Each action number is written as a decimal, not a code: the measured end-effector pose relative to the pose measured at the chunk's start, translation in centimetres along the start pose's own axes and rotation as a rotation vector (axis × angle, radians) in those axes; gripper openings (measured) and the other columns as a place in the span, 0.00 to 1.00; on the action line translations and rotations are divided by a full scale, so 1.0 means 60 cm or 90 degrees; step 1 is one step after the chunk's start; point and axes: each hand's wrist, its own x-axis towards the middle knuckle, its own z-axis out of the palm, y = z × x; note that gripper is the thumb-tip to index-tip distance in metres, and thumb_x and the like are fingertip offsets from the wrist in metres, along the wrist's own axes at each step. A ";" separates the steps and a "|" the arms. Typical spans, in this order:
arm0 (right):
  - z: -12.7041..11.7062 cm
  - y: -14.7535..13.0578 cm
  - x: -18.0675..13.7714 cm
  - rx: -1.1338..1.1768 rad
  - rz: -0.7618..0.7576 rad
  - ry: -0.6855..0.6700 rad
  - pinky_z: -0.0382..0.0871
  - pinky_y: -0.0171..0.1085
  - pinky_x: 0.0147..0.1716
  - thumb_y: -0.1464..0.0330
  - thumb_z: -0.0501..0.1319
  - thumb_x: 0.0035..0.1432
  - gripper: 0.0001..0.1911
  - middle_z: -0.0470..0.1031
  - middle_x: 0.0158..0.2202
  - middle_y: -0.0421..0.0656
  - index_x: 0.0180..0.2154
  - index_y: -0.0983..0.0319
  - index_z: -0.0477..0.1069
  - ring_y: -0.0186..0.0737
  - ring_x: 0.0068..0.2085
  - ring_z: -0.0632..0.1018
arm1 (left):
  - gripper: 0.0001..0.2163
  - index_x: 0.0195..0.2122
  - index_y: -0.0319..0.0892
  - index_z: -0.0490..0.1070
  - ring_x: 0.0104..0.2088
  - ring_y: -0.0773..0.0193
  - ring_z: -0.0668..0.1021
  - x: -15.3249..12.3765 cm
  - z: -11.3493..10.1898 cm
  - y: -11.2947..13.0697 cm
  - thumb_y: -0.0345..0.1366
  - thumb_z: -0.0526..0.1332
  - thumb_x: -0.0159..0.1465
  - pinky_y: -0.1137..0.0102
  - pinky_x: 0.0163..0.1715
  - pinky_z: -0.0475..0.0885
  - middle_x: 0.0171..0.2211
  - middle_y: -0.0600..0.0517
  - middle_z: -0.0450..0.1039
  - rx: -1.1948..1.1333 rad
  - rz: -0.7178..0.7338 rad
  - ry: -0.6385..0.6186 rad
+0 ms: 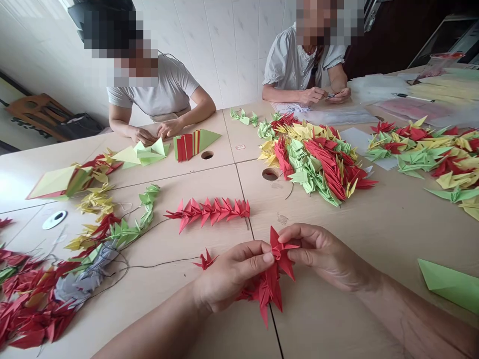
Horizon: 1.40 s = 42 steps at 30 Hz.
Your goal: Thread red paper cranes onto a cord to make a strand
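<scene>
Tabletop (374,234) of pale wood fills the view, its near and side edges cut off by the frame. Two other people sit across it at eleven and one o'clock, hands busy with paper. What the one at one o'clock holds is too small to make out.

A heap of folded cranes (318,159) in red, green and yellow lies at one o'clock. A second heap (430,154) at three o'clock runs out of view. At nine o'clock strung garlands (101,219) in the same colours trail down to a red mass at seven o'clock, also cut off. A green folded sheet (449,284) at four o'clock is clipped by the edge. Near the centre lies a chain of red cranes (209,212).

At six o'clock the left hand (232,276) and right hand (322,254) are both closed on a bunch of red cranes (275,284). The left thumb and forefinger pinch its top from nine o'clock, and the right fingertips pinch the topmost crane from three o'clock. The bunch hangs below both grips, just above the table, its left part hidden behind the left hand.

A thread (157,264) runs in from nine o'clock to a small red crane (205,260) just beside the left hand. Whether it goes on into the bunch cannot be seen.

A sticker (240,147) at twelve o'clock bears red print too small to read.
</scene>
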 end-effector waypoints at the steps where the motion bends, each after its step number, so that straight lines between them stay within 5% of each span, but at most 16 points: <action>1: 0.000 -0.001 0.000 0.003 0.004 0.004 0.70 0.35 0.40 0.68 0.68 0.53 0.07 0.75 0.35 0.39 0.36 0.57 0.76 0.33 0.38 0.74 | 0.17 0.36 0.39 0.70 0.23 0.74 0.64 0.000 0.000 0.001 0.48 0.66 0.57 0.75 0.25 0.58 0.26 0.55 0.63 0.005 -0.003 -0.005; 8: -0.001 -0.011 -0.002 0.006 0.007 0.024 0.70 0.35 0.35 0.67 0.69 0.51 0.07 0.74 0.32 0.40 0.35 0.59 0.76 0.34 0.34 0.74 | 0.15 0.36 0.40 0.67 0.23 0.74 0.65 -0.001 0.002 0.003 0.44 0.67 0.57 0.76 0.23 0.58 0.28 0.55 0.65 0.024 0.011 0.017; 15: 0.010 -0.011 -0.003 -0.085 -0.038 0.031 0.71 0.35 0.39 0.65 0.67 0.54 0.06 0.75 0.35 0.40 0.35 0.59 0.75 0.34 0.37 0.75 | 0.11 0.41 0.43 0.64 0.45 0.63 0.73 -0.004 0.017 -0.014 0.41 0.63 0.63 0.68 0.45 0.69 0.42 0.48 0.70 0.275 0.315 0.139; 24: 0.019 -0.009 -0.010 -0.253 -0.128 0.040 0.73 0.36 0.34 0.64 0.62 0.58 0.07 0.75 0.32 0.42 0.35 0.61 0.74 0.35 0.33 0.74 | 0.05 0.42 0.44 0.65 0.40 0.67 0.72 -0.006 0.017 -0.030 0.37 0.56 0.68 0.71 0.41 0.70 0.40 0.50 0.69 0.449 0.431 0.217; 30: 0.022 -0.009 -0.014 -0.389 -0.231 0.050 0.73 0.33 0.32 0.67 0.58 0.61 0.06 0.77 0.33 0.43 0.36 0.60 0.74 0.35 0.33 0.76 | 0.09 0.41 0.43 0.65 0.25 0.71 0.70 -0.009 0.016 -0.028 0.42 0.52 0.69 0.74 0.24 0.67 0.30 0.53 0.69 0.452 0.327 0.202; 35: 0.019 -0.007 -0.015 -0.442 -0.277 0.052 0.72 0.31 0.31 0.70 0.58 0.61 0.06 0.77 0.33 0.42 0.36 0.59 0.75 0.34 0.33 0.77 | 0.09 0.40 0.42 0.65 0.20 0.72 0.66 -0.010 0.014 -0.024 0.40 0.50 0.69 0.76 0.20 0.63 0.23 0.57 0.66 0.447 0.298 0.199; 39: 0.013 -0.003 -0.014 -0.477 -0.328 0.046 0.73 0.33 0.33 0.72 0.58 0.60 0.07 0.78 0.34 0.42 0.38 0.59 0.74 0.34 0.34 0.78 | 0.07 0.41 0.42 0.66 0.20 0.73 0.66 -0.009 0.010 -0.023 0.36 0.51 0.68 0.77 0.18 0.62 0.26 0.55 0.69 0.540 0.311 0.210; 42: 0.010 -0.001 -0.014 -0.487 -0.339 0.042 0.73 0.34 0.32 0.71 0.58 0.60 0.07 0.78 0.33 0.42 0.37 0.58 0.74 0.35 0.32 0.77 | 0.07 0.43 0.43 0.68 0.28 0.70 0.73 -0.008 0.005 -0.020 0.32 0.52 0.68 0.76 0.27 0.69 0.33 0.52 0.74 0.686 0.395 0.212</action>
